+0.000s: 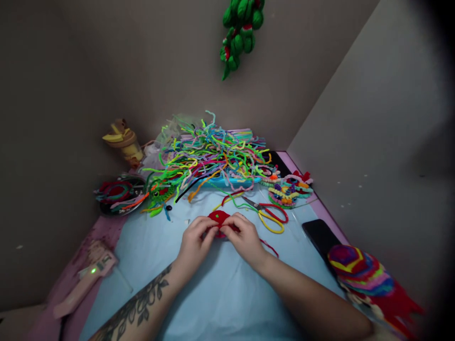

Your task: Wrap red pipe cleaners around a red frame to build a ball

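Observation:
My left hand (202, 232) and my right hand (242, 231) meet at the middle of the blue-covered table. Between them is a round red pipe-cleaner piece (218, 216), with a small green spot on its upper part. Fingers and thumbs of both hands pinch its near side, covering part of it. A loose red pipe cleaner (269, 246) lies by my right hand. Just beyond that hand are scissors (266, 212) with red and yellow handles, their blades pointing left, next to several loose pipe cleaners (232, 198).
A big heap of colourful pipe cleaners (213, 156) fills a blue tray (231, 182) at the back. On the left are a dark bowl (106, 209) and a pink glue gun (87, 279) with a lit green light. A black phone (320, 235) and a multicoloured pipe-cleaner figure (366, 274) lie right.

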`<state>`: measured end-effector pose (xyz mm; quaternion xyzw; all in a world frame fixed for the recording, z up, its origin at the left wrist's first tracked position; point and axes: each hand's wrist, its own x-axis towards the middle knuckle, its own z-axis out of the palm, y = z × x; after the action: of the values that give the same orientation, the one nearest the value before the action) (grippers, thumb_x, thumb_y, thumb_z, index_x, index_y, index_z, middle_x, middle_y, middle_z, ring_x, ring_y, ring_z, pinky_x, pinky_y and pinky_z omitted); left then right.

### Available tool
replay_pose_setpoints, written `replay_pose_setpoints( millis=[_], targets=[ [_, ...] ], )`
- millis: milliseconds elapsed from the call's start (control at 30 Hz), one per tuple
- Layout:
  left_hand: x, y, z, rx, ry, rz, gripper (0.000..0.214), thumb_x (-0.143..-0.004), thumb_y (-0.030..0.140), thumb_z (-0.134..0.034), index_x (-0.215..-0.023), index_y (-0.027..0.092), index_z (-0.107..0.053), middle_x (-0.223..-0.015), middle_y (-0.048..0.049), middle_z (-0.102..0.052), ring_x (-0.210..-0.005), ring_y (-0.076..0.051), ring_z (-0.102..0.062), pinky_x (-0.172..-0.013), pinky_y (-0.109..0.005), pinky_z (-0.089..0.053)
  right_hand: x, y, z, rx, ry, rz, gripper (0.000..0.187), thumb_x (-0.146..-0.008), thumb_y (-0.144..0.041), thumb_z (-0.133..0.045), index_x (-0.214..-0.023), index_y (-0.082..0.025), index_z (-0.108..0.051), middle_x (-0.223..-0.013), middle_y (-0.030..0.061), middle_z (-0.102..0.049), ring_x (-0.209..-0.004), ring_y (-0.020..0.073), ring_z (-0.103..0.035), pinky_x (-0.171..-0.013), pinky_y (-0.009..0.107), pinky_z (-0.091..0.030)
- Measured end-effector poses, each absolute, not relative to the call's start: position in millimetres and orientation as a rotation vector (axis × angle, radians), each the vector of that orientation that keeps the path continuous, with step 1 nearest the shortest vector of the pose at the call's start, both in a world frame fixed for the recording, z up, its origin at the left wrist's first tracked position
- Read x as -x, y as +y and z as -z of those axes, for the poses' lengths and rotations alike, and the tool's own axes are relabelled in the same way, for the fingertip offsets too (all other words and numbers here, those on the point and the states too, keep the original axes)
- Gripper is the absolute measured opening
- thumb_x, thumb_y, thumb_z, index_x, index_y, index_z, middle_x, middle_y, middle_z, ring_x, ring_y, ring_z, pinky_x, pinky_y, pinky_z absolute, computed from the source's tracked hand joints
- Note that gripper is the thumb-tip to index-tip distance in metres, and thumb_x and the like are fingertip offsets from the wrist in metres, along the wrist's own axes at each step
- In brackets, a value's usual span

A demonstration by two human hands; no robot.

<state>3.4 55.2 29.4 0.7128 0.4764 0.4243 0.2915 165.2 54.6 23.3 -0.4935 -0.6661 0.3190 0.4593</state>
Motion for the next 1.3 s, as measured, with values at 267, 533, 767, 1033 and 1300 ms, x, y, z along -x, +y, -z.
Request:
replay_pose_setpoints(
  millis=[267, 533, 767, 1033, 1300],
  targets=[
    [-6.6, 53.6, -24.0, -1.929, 1.246, -1.170, 0.009, -0.079, 0.013, -0.059, -0.084, 0.020, -0.064, -0.088, -0.0048, -0.062, -0.085, -0.017, -0.060, -0.075, -0.030, -0.047, -161.3, 53.8, -22.9, 1.236, -1.558, -0.917, 0.012, -0.076, -0.018, -0.066, -0.065, -0.019, -0.059, -0.065, -0.0030, -0.054, -0.064, 0.0124, -0.051, -0.061, 0.024, -0.039],
    [-4.7, 57.6, -22.1, -1.882, 1.251, -1.201, 0.005, -0.078, 0.013, -0.062, -0.077, 0.017, -0.063, -0.081, -0.0031, -0.063, -0.074, -0.014, -0.059, -0.061, -0.023, -0.045, -159.4, 54.1, -23.1, 1.183, -1.489, -1.050, 0.006, -0.080, -0.021, -0.059, -0.077, -0.018, -0.064, -0.075, 0.0013, -0.062, -0.070, 0.0139, -0.057, -0.065, 0.024, -0.044],
    [-2.4, 51.9, -25.7, -2.046, 1.211, -1.230, 0.006, -0.081, 0.013, -0.061, -0.084, 0.017, -0.063, -0.085, -0.0045, -0.064, -0.082, -0.015, -0.060, -0.074, -0.027, -0.048, -160.1, 52.1, -26.0, 1.238, -1.520, -1.055, 0.014, -0.080, -0.023, -0.057, -0.068, -0.018, -0.059, -0.064, -0.0014, -0.057, -0.062, 0.0119, -0.051, -0.059, 0.023, -0.040],
    [-1.7, 50.6, -21.6, -1.971, 1.293, -1.159, 0.022, -0.082, 0.016, -0.060, -0.103, 0.020, -0.062, -0.093, -0.0042, -0.069, -0.083, -0.015, -0.063, -0.077, -0.028, -0.048, -159.9, 53.1, -23.2, 1.233, -1.500, -1.067, 0.010, -0.080, -0.023, -0.058, -0.073, -0.017, -0.063, -0.069, 0.0000, -0.061, -0.065, 0.0128, -0.055, -0.061, 0.024, -0.043],
    [-5.0, 51.9, -24.1, -1.600, 1.314, -1.148, 0.028, -0.080, 0.020, -0.062, -0.107, 0.019, -0.056, -0.081, 0.0002, -0.071, -0.066, -0.012, -0.063, -0.062, -0.021, -0.047, -165.0, 56.0, -26.3, 1.118, -1.634, -0.931, 0.015, -0.084, -0.015, -0.055, -0.087, -0.021, -0.069, -0.079, 0.0027, -0.063, -0.076, 0.0148, -0.059, -0.068, 0.026, -0.046]
  ],
)
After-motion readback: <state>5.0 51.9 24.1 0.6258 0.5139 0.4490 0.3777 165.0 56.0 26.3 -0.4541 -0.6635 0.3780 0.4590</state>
